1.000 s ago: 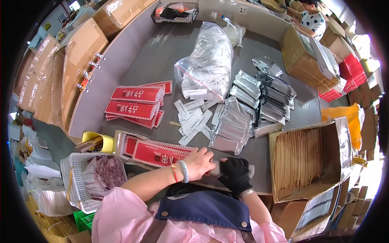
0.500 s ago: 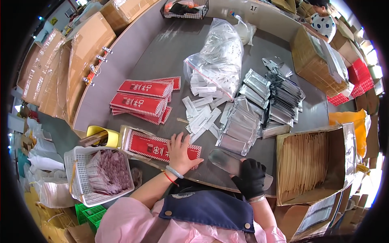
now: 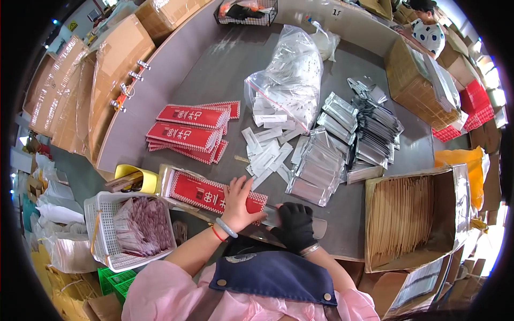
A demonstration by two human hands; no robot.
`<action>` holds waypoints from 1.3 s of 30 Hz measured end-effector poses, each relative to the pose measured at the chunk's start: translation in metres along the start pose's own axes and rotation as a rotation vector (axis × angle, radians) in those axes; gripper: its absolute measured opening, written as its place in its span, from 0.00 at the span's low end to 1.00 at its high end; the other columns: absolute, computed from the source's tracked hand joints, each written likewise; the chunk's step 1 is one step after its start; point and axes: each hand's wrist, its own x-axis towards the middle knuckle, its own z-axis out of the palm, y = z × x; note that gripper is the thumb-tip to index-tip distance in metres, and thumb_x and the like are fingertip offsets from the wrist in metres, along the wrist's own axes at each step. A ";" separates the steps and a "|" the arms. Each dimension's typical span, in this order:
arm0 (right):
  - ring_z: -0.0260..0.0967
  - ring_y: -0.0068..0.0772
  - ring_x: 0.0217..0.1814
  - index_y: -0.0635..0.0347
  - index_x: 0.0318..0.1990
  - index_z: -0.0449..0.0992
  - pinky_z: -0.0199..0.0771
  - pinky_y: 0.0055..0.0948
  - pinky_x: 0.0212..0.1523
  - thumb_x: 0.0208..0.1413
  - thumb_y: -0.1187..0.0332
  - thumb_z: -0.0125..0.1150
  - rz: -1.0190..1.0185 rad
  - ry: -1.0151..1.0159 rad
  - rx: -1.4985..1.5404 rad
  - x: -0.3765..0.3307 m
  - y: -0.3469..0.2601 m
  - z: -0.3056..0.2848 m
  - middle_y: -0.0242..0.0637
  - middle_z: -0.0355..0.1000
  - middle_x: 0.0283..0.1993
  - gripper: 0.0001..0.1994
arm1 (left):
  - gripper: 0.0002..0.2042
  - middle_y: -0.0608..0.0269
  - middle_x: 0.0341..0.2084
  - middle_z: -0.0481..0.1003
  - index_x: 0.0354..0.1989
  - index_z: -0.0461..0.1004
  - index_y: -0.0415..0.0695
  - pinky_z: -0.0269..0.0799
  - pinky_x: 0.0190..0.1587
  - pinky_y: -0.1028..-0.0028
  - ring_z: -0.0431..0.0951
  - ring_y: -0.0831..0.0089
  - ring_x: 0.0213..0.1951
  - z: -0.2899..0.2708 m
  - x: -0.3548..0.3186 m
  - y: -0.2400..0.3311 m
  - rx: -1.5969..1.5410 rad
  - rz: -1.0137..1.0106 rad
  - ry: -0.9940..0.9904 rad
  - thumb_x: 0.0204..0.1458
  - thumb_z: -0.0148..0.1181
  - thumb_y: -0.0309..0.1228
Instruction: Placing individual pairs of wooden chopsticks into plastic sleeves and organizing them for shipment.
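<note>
My right hand (image 3: 293, 224), in a black fingerless glove, is closest to me, its fingers curled round a smooth clear strip (image 3: 319, 229); one end sticks out to the right. The other end is at the right end of a red sleeve (image 3: 193, 191), and I can't tell whether it is inside or only against it. My bare left hand (image 3: 239, 206) lies on that sleeve, fingers a little spread and thumb apart, pressing rather than gripping. The sleeve sits in a shallow cardboard tray (image 3: 165, 182) along the table's near edge; whether others lie beneath it, I can't see.

Left of the tray are a white basket (image 3: 96, 227) of purplish packets (image 3: 142, 227) and a yellow holder (image 3: 145, 183). To my right, a carton (image 3: 461, 200) is well stocked with thin wooden sticks (image 3: 401, 219).

Further out, many white packets (image 3: 265, 160) lie loose, with silver packets (image 3: 318, 171) fanned beside them and a darker stack (image 3: 375, 128) behind; all of these are outside any sleeve. On the left, a pile of red sleeves (image 3: 184, 136) is set apart from the tray; I can't tell whether they are filled. Beyond, a clear bag (image 3: 297, 59) holds plenty more white packets, and a co-worker (image 3: 428, 36) stands past the far wall.
</note>
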 end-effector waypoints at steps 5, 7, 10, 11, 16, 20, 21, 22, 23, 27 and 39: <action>0.67 0.48 0.53 0.56 0.50 0.72 0.64 0.45 0.53 0.39 0.57 0.74 0.084 0.258 -0.052 -0.013 0.028 -0.028 0.42 0.70 0.51 0.29 | 0.22 0.48 0.41 0.73 0.48 0.72 0.38 0.69 0.49 0.59 0.72 0.49 0.45 0.006 0.062 0.000 -0.031 0.139 0.274 0.43 0.69 0.30; 0.68 0.49 0.53 0.58 0.49 0.73 0.67 0.43 0.55 0.40 0.65 0.74 0.196 0.365 -0.060 -0.037 0.057 -0.052 0.44 0.71 0.50 0.25 | 0.20 0.49 0.38 0.74 0.45 0.73 0.38 0.70 0.46 0.59 0.73 0.50 0.43 0.014 0.077 -0.016 0.029 0.110 0.192 0.43 0.68 0.29; 0.70 0.44 0.52 0.62 0.47 0.74 0.70 0.37 0.55 0.45 0.72 0.71 0.425 0.668 -0.119 -0.099 0.122 -0.070 0.43 0.73 0.49 0.20 | 0.13 0.52 0.32 0.75 0.37 0.76 0.40 0.73 0.40 0.61 0.76 0.52 0.37 0.013 0.089 -0.016 0.096 0.170 0.147 0.41 0.67 0.27; 0.70 0.42 0.52 0.63 0.48 0.74 0.70 0.36 0.55 0.47 0.72 0.70 0.528 0.723 -0.121 -0.132 0.151 -0.076 0.42 0.73 0.50 0.19 | 0.11 0.53 0.31 0.75 0.35 0.76 0.41 0.73 0.40 0.61 0.76 0.53 0.36 0.010 0.089 -0.013 0.101 0.172 0.123 0.41 0.67 0.26; 0.71 0.48 0.50 0.67 0.47 0.75 0.71 0.38 0.53 0.48 0.70 0.65 0.893 0.760 -0.292 -0.212 0.208 -0.100 0.48 0.74 0.46 0.18 | 0.04 0.59 0.29 0.75 0.27 0.79 0.43 0.73 0.38 0.63 0.76 0.57 0.34 0.000 0.088 0.002 0.117 0.300 0.217 0.42 0.67 0.26; 0.69 0.54 0.47 0.65 0.43 0.73 0.71 0.44 0.48 0.50 0.68 0.58 0.920 0.355 -0.411 -0.208 0.210 -0.102 0.51 0.71 0.43 0.14 | 0.09 0.62 0.35 0.74 0.31 0.78 0.44 0.70 0.41 0.63 0.73 0.60 0.39 0.026 0.081 0.032 -0.129 0.493 0.068 0.40 0.70 0.28; 0.68 0.56 0.46 0.64 0.41 0.72 0.70 0.46 0.47 0.49 0.68 0.56 0.897 0.406 -0.337 -0.206 0.209 -0.101 0.53 0.70 0.42 0.13 | 0.09 0.62 0.35 0.74 0.31 0.78 0.44 0.70 0.41 0.63 0.73 0.60 0.39 0.032 0.080 0.040 -0.131 0.496 0.066 0.40 0.70 0.28; 0.68 0.56 0.46 0.64 0.41 0.72 0.70 0.46 0.47 0.49 0.68 0.56 0.901 0.408 -0.339 -0.203 0.208 -0.100 0.53 0.70 0.42 0.13 | 0.12 0.63 0.38 0.73 0.34 0.77 0.46 0.69 0.43 0.63 0.72 0.60 0.42 0.036 0.079 0.048 -0.036 0.469 0.028 0.39 0.71 0.29; 0.69 0.54 0.44 0.65 0.40 0.71 0.70 0.45 0.45 0.47 0.69 0.57 0.924 0.396 -0.441 -0.199 0.205 -0.098 0.50 0.71 0.39 0.13 | 0.15 0.64 0.41 0.72 0.37 0.76 0.47 0.68 0.45 0.62 0.71 0.60 0.45 0.040 0.081 0.054 0.056 0.446 -0.012 0.38 0.71 0.30; 0.69 0.55 0.42 0.64 0.37 0.68 0.69 0.48 0.43 0.46 0.68 0.56 1.016 0.356 -0.424 -0.187 0.194 -0.109 0.49 0.69 0.36 0.12 | 0.22 0.65 0.43 0.71 0.43 0.76 0.50 0.67 0.47 0.62 0.69 0.61 0.47 0.043 0.084 0.055 0.063 0.454 -0.153 0.35 0.73 0.31; 0.66 0.54 0.62 0.66 0.62 0.65 0.65 0.43 0.60 0.60 0.69 0.49 1.185 0.534 -0.284 -0.206 0.209 -0.110 0.57 0.68 0.60 0.22 | 0.11 0.66 0.26 0.76 0.31 0.78 0.48 0.67 0.37 0.63 0.74 0.64 0.34 0.027 0.079 0.050 -0.225 0.434 -0.287 0.37 0.71 0.31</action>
